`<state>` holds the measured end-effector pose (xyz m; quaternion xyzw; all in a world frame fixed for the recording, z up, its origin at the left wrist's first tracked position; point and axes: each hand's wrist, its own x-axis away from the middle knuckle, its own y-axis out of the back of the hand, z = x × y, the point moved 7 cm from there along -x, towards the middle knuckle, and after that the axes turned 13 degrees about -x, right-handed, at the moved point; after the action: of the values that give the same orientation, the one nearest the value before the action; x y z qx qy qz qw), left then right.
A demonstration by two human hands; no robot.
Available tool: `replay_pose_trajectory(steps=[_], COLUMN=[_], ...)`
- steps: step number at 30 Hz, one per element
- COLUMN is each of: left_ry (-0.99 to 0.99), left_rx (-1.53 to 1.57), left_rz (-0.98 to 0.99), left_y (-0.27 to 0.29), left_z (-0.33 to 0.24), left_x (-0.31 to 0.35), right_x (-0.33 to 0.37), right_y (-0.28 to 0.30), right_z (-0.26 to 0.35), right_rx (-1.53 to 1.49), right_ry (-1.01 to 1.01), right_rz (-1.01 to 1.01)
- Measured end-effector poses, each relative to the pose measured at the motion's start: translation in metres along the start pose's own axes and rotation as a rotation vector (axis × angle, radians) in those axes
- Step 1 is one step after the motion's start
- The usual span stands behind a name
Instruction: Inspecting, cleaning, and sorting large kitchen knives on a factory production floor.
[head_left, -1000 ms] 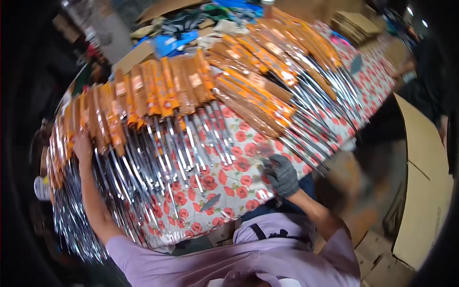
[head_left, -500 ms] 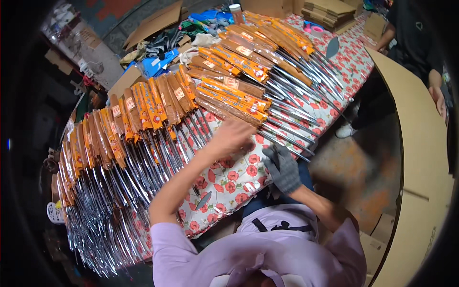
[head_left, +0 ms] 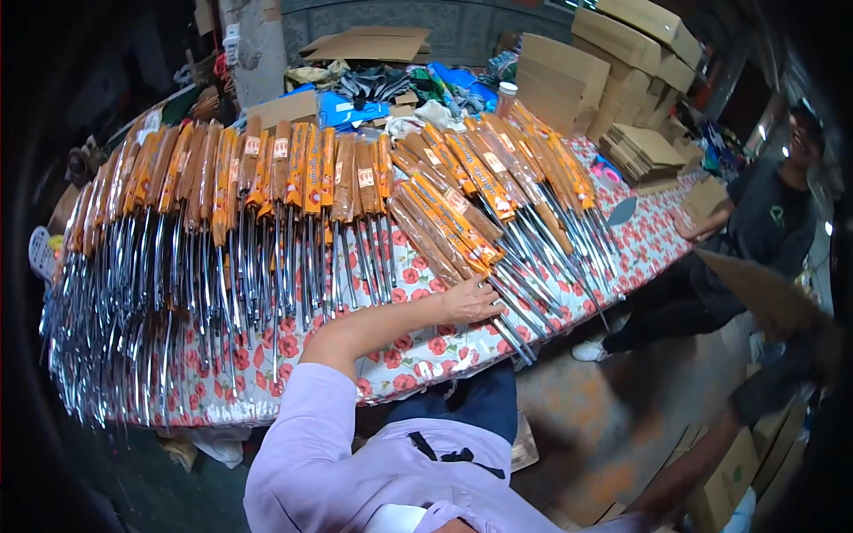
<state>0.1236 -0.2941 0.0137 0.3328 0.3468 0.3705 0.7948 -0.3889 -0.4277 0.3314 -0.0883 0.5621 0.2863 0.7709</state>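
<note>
Wrapped rods (head_left: 447, 229) under left hand (head_left: 471, 302) (cannot tell grip closure, nor for blurred right hand (head_left: 771, 391)); risk of sliding off surface (head_left: 418, 360) from tugging near edge.

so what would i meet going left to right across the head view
Left packet row, bare left hand, grey leaf shape, co-worker's hand, gloved right hand

A floral-covered table (head_left: 659, 235) stands on blotchy floor (head_left: 573, 409), grey wall (head_left: 471, 34) behind
</note>
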Motion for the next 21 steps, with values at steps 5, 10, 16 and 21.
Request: replay_pose_trajectory(steps=[5,10,16,21], left_ry=[-0.073,-0.127,-0.186,-0.148], left_rx=[-0.028,-0.024,0.038,0.057], left_rz=[-0.051,0.086,0.04,0.164], left_y=[0.0,0.0,0.044,0.063], left_z=[-0.004,-0.007,-0.048,-0.075], left_x=[0.002,0.002,-0.012,-0.031], right_x=[-0.068,-0.088,-0.022,0.135], right_y=[-0.065,-0.069,-0.08,-0.119], right_z=[-0.003,0.021,0.06,0.076], right_rx=[-0.218,-0.134,-0.514,-0.815], right_ry=[0.197,0.551,0.326,-0.067], right_rz=[0.291,0.261,0.404,0.883])
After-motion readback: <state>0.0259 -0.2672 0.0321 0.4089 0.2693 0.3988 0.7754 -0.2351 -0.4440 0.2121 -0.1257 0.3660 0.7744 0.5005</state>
